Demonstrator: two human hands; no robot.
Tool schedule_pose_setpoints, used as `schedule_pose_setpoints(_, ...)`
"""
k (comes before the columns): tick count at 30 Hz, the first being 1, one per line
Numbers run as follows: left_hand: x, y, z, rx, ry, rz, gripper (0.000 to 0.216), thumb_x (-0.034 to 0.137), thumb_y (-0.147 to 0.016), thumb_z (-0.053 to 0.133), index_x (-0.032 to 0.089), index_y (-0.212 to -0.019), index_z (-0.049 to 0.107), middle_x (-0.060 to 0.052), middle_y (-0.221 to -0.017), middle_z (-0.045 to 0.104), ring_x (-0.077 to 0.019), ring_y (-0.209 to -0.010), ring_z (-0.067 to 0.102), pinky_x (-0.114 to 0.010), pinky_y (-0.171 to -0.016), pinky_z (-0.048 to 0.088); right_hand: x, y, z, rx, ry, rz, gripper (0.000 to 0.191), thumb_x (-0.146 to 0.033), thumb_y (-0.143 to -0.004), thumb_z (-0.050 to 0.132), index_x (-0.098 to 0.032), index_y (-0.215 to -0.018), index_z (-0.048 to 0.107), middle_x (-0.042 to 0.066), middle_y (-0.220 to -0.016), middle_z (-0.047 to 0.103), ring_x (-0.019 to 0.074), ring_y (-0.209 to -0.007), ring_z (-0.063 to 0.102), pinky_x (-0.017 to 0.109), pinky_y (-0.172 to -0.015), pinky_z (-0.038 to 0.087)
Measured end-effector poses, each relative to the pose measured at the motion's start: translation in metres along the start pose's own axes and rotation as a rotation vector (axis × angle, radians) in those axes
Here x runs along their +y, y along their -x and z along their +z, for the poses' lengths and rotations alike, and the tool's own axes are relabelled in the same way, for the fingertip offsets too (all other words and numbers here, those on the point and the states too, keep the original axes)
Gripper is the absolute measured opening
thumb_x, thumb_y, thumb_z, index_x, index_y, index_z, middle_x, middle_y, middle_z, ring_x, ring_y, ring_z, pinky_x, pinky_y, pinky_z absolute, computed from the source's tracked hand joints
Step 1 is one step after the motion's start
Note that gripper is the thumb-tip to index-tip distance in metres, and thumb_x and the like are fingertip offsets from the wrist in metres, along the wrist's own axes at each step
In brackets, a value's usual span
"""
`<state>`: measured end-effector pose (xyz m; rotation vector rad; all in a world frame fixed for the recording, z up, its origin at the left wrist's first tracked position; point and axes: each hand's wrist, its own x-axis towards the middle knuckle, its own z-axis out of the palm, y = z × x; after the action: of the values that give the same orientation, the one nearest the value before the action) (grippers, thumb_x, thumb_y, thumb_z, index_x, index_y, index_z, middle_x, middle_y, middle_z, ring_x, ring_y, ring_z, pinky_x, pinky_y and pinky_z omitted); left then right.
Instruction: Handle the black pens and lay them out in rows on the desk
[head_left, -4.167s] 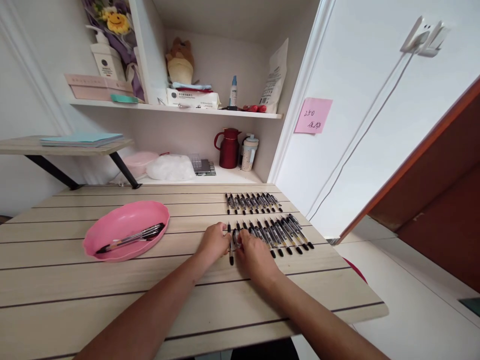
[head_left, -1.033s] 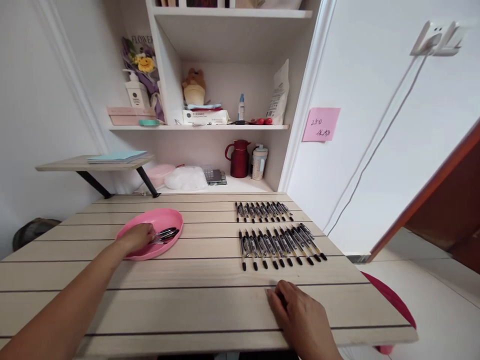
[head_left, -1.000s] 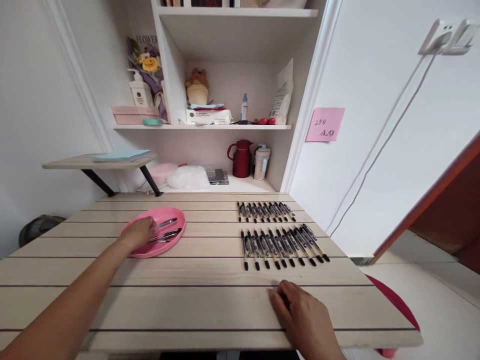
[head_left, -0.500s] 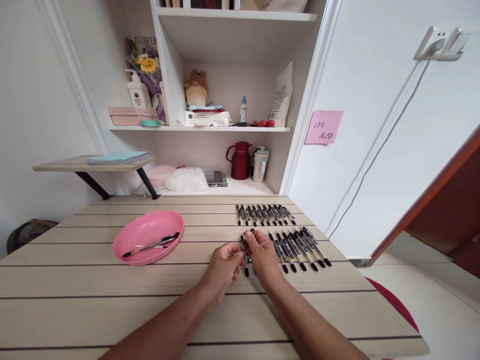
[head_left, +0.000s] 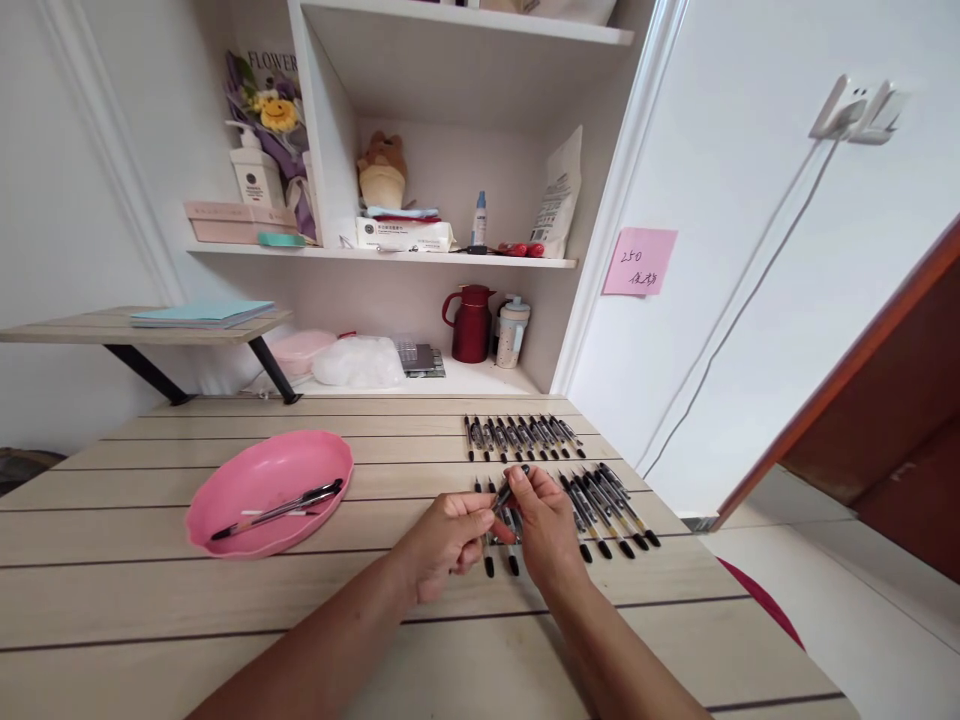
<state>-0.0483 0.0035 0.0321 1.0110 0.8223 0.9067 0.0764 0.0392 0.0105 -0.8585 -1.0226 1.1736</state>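
Right now, through the head view, I am watching both bare hands meeting over one slim pen with a clear barrel and black ends [head_left: 504, 494], which is sitting above the left part of the near row of black-and-clear pens [head_left: 596, 510]. The left hand [head_left: 454, 535] is closing thumb and fingertip on the pen's near left end, while the right hand [head_left: 544, 520] is pinching it toward its far right end, so neither hand is nearer: the pen is bridging the small gap between them. Its long axis is slanting from near left to far right, whereas the pens below are running roughly near to far, black ends pointing near; that angle is the relation I am minding most. Whether the held pen is touching those beneath, I cannot tell, since the fingers are covering that spot. The far row of similar pens [head_left: 517, 440] is lying just beyond the hands on the pale wooden table with dark stripes [head_left: 150, 600]. Well to the left, an oval pink bowl with a wavy rim [head_left: 270, 450] is holding a few loose pens [head_left: 281, 508] and a thin white stick [head_left: 296, 513].
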Motion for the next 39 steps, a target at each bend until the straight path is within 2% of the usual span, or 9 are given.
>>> schedule_pose_setpoints(4, 0.001, 0.006, -0.007, -0.103, 0.159, -0.065, 0.032, 0.031, -0.071, 0.059, 0.018, -0.100, 0.060, -0.004, -0.075, 0.060, 0.0018, -0.036, 0.021, -0.015, -0.036, 0.007, 0.003, -0.002, 0.003, -0.022, -0.091, 0.005, 0.029, -0.043, -0.070, 0.058, -0.017, -0.080, 0.056, -0.003, -0.061, 0.052, 0.0075, -0.048, 0.044, 0.020, -0.048, 0.036)
schedule_pose_setpoints(9, -0.004, 0.005, -0.022, -0.141, 0.166, -0.078, 0.030, 0.029, -0.073, 0.056, 0.016, -0.100, 0.058, -0.003, -0.067, 0.058, 0.0011, -0.034, 0.024, -0.015, -0.035, 0.007, -0.008, -0.012, 0.002, 0.052, 0.007, -0.057, 0.035, -0.046, -0.074, 0.051, -0.018, -0.093, 0.057, 0.000, -0.069, 0.057, 0.0085, -0.053, 0.050, 0.020, -0.051, 0.040)
schedule_pose_setpoints(11, -0.007, 0.001, -0.030, -0.101, 0.166, -0.067, 0.029, 0.027, -0.073, 0.056, 0.016, -0.099, 0.058, -0.001, -0.064, 0.056, 0.0005, -0.033, 0.026, -0.015, -0.034, 0.009, -0.016, -0.028, 0.001, 0.078, 0.100, -0.089, 0.039, -0.048, -0.075, 0.048, -0.019, -0.100, 0.056, 0.001, -0.075, 0.058, 0.0096, -0.059, 0.053, 0.020, -0.053, 0.042)
schedule_pose_setpoints(13, -0.009, -0.005, -0.039, 0.001, 0.208, -0.011, 0.029, 0.025, -0.072, 0.056, 0.017, -0.099, 0.057, 0.001, -0.062, 0.054, -0.0001, -0.033, 0.029, -0.015, -0.034, 0.012, -0.022, -0.050, 0.003, 0.001, 0.258, -0.067, 0.042, -0.048, -0.078, 0.042, -0.020, -0.108, 0.052, 0.002, -0.080, 0.059, 0.0109, -0.062, 0.057, 0.021, -0.054, 0.044)
schedule_pose_setpoints(16, -0.012, -0.013, -0.049, 0.167, 0.298, 0.082, 0.032, 0.023, -0.070, 0.057, 0.019, -0.102, 0.055, 0.003, -0.062, 0.052, -0.0006, -0.034, 0.031, -0.014, -0.033, 0.014, -0.023, -0.089, 0.016, -0.188, 0.795, 0.021, 0.041, -0.042, -0.084, 0.029, -0.016, -0.105, 0.054, 0.003, -0.073, 0.061, 0.0106, -0.058, 0.059, 0.020, -0.052, 0.044)
schedule_pose_setpoints(23, -0.016, -0.023, -0.059, 0.357, 0.322, 0.186, 0.035, 0.026, -0.067, 0.060, 0.018, -0.101, 0.055, 0.003, -0.061, 0.053, -0.0016, -0.034, 0.033, -0.016, -0.033, 0.016, 0.002, -0.148, 0.059, -0.329, 1.258, 0.051, 0.019, -0.029, -0.063, 0.063, -0.011, -0.060, 0.063, 0.006, -0.048, 0.059, 0.0169, -0.051, 0.059, 0.024, -0.051, 0.042)
schedule_pose_setpoints(28, -0.017, -0.026, -0.061, 0.389, 0.313, 0.195, 0.035, 0.028, -0.067, 0.060, 0.018, -0.100, 0.055, 0.003, -0.061, 0.053, -0.0017, -0.033, 0.032, -0.017, -0.033, 0.016, 0.023, -0.161, 0.082, -0.352, 1.469, 0.038, 0.029, -0.019, -0.059, 0.066, -0.008, -0.085, 0.064, 0.015, -0.076, 0.067, 0.0221, -0.075, 0.062, 0.027, -0.066, 0.045)
schedule_pose_setpoints(32, -0.017, -0.028, -0.062, 0.383, 0.315, 0.190, 0.037, 0.030, -0.066, 0.061, 0.019, -0.100, 0.054, 0.004, -0.061, 0.053, -0.0019, -0.033, 0.031, -0.017, -0.033, 0.015, 0.038, -0.164, 0.090, -0.353, 1.569, 0.013, 0.041, -0.017, -0.061, 0.064, -0.008, -0.101, 0.059, 0.020, -0.103, 0.061, 0.0240, -0.094, 0.058, 0.029, -0.075, 0.043)
schedule_pose_setpoints(39, -0.017, -0.030, -0.062, 0.381, 0.317, 0.188, 0.039, 0.030, -0.066, 0.061, 0.019, -0.102, 0.054, 0.004, -0.061, 0.053, -0.0015, -0.032, 0.030, -0.017, -0.033, 0.016, 0.047, -0.172, 0.090, -0.370, 1.641, 0.001, 0.039, -0.018, -0.063, 0.063, -0.009, -0.100, 0.059, 0.019, -0.104, 0.061, 0.0248, -0.096, 0.057, 0.030, -0.078, 0.042)
